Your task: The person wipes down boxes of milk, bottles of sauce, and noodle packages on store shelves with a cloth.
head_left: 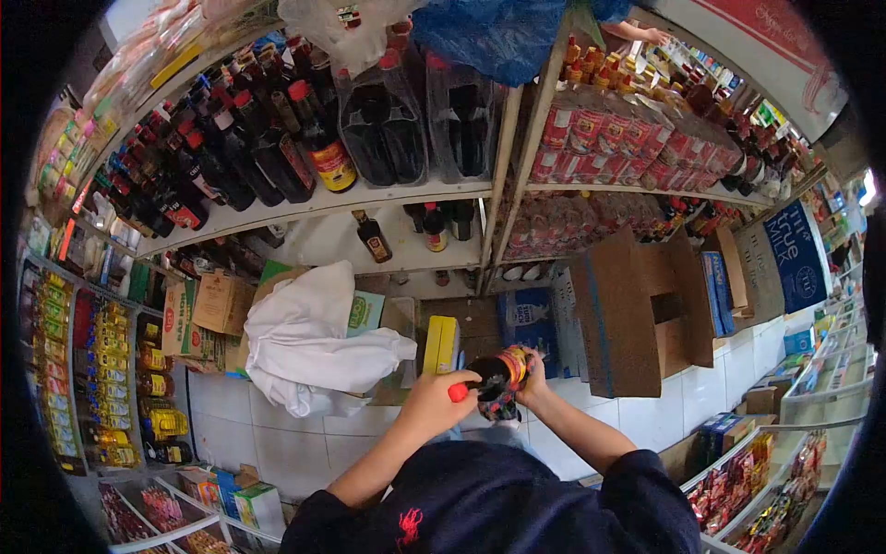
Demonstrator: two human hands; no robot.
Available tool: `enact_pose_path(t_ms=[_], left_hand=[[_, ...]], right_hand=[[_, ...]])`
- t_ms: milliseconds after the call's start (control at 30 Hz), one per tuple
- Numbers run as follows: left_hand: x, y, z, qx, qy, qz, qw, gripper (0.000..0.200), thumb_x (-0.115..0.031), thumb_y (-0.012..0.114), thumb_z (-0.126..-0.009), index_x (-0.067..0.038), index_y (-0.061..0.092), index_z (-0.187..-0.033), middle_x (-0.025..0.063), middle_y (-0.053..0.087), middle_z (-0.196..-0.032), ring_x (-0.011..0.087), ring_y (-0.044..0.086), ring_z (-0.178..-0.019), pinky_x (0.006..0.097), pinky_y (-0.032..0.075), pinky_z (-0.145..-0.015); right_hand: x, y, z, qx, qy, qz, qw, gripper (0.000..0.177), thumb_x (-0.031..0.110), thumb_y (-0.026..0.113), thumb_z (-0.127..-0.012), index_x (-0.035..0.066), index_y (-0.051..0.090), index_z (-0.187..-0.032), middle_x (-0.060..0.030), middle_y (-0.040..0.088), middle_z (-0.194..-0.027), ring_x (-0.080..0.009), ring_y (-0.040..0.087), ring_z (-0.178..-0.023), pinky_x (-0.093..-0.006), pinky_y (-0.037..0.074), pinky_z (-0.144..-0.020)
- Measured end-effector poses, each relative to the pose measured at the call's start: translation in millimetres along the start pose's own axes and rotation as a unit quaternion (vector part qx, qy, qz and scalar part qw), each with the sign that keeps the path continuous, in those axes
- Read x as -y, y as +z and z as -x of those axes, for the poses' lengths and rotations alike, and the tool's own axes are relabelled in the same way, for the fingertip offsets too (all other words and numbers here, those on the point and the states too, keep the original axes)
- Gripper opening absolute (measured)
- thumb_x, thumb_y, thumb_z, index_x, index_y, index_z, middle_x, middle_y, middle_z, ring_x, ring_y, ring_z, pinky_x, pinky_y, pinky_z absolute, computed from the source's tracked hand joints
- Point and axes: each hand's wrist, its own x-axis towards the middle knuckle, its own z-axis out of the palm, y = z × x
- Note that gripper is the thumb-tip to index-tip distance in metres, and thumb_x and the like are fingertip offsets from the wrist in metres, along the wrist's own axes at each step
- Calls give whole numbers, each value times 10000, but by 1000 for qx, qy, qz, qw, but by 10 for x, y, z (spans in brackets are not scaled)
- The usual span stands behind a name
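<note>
Holding bottle by neck in left hand, by label end in right hand; slanted along 8-to-2 o'clock, with cap toward 8, nearer left hand.

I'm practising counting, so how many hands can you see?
3: the left hand and right hand, both on one bottle, and another person's hand at the top right. Others may be hidden.

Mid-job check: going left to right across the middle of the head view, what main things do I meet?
Bottles of yellow liquid → white cloth → yellow box → hand-held bottle → open brown cardboard box → True Milk carton.
</note>
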Motion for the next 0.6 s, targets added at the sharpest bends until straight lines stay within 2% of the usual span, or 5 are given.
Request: enact_pose_path(t_ms=[100,233,400,500,600], left_hand=[[20,67,17,26,-55,24,998,176,-145,609,-694,-55,653,-840,177,610,-724,286,615,-655,321,487,-633],[356,320,-120,-77,108,-10,991,142,-87,588,-695,-52,655,-816,168,620,-752,283,603,-633,320,475,-624],[854,348,-649,-120,69,19,990,122,-132,571,-713,-77,650,-788,157,606,-680,300,601,-620,360,475,-577],[1169,123,-1194,-96,-161,182,965,119,-104,555,-751,-10,623,-778,55,586,-579,150,570,-460,262,430,-423],[1520,-5,-1658,-130,-185,213,951,140,-105,564,-740,16,610,-792,70,553,-567,166,548,-405,252,435,-363]], right_hand=[[-100,191,-58,0,-6,-49,999,397,383,377,-812,80,551,-1000,-121,595,-974,-291,562,-915,-444,447,-831],[-195,359,-392,-7,2,-110,994,460,413,338,-826,67,516,-1070,-134,580,-1019,-307,555,-932,-473,413,-878],[-341,488,-415,66,1,60,996,341,319,455,-855,71,503,-1083,-105,577,-992,-262,562,-915,-431,467,-793],[-265,690,-74,36,-65,112,991,282,214,504,-849,36,508,-1067,-105,585,-994,-225,570,-915,-382,480,-776],[-123,484,-4,2,-172,225,959,390,223,598,-799,-6,483,-1093,-94,553,-1046,-194,540,-937,-320,425,-819]])
